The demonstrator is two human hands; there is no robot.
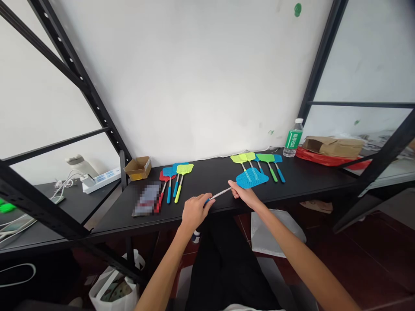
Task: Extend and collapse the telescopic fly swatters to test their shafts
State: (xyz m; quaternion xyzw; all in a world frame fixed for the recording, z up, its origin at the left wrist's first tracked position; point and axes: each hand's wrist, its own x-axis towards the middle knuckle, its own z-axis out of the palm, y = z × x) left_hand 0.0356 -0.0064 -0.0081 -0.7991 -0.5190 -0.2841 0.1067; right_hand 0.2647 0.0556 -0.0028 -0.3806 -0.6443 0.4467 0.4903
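A blue fly swatter (252, 178) with a thin metal shaft is held across the front of the black table. My left hand (195, 211) is closed around its blue handle. At the head end, my right hand (241, 193) pinches the shaft where it meets the blue paddle. Behind and to the right lie several swatters in a row, among them a green fly swatter (266, 158). To the left of my hands rests another group: a yellow-green fly swatter (184, 169), blue ones and a red fly swatter (162, 190).
A small open cardboard box (138, 168) stands at the table's back left, near a blurred flat packet (147, 199). A water bottle (293, 138) stands at the back right, beside a brown paper package (337, 146). Black metal frame posts (324, 56) rise at both sides. A power strip (102, 179) lies left.
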